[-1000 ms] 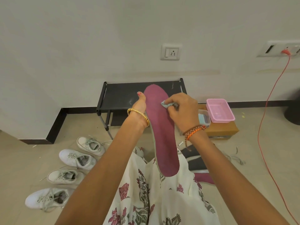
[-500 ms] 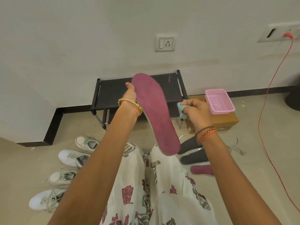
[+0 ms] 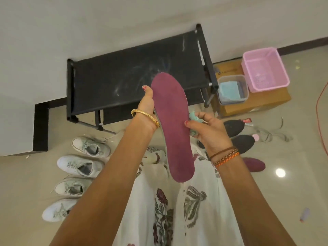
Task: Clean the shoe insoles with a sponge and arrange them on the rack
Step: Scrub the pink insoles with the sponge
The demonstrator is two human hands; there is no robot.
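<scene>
A long maroon insole [image 3: 173,128] stands nearly upright in front of me, toe end up. My left hand [image 3: 148,105] grips its left edge near the toe. My right hand [image 3: 208,132] holds its right edge at the middle, thumb on the face, with a small teal sponge [image 3: 194,119] bunched in the fingers behind the edge. The black two-tier rack [image 3: 134,75] stands against the wall just beyond the insole. On the floor to the right lie two dark insoles [image 3: 243,142] and another maroon insole [image 3: 254,164].
Several white sneakers [image 3: 79,165] line the floor at left. A cardboard box [image 3: 257,102] right of the rack carries a clear tub [image 3: 232,89] with blue cloth and a pink basket [image 3: 264,68]. A red cable [image 3: 319,110] runs down the right side.
The sponge came off the insole's face and my right hand shifted to the insole's right edge, now holding it. The view tilted down toward the rack and floor.
</scene>
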